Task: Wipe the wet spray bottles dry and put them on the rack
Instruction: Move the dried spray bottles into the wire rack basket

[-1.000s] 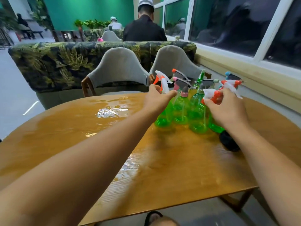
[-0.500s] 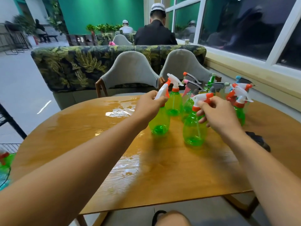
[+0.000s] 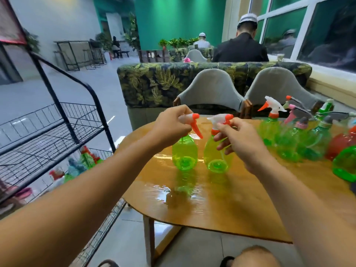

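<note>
Two green spray bottles with white-and-orange heads hang side by side just above the wet wooden table [image 3: 221, 205]. My left hand [image 3: 171, 126] grips the head of the left bottle [image 3: 184, 152]. My right hand [image 3: 238, 139] holds the right bottle [image 3: 215, 157] by its neck and trigger. Both bottles are tilted with their bases toward me. The black wire rack [image 3: 57, 132] stands to the left of the table, and several bottles [image 3: 84, 160] lie on its lower shelf.
A cluster of several more spray bottles [image 3: 300, 139] stands at the table's right. Two grey chairs [image 3: 212, 89] and a leaf-print sofa back [image 3: 158, 81] lie beyond. A person in black [image 3: 240, 49] sits behind it. My knee [image 3: 254, 257] shows below the table edge.
Both hands have lifted a bottle each out of the cluster and carried them leftward toward the rack. My view has swung left, bringing the rack into sight.
</note>
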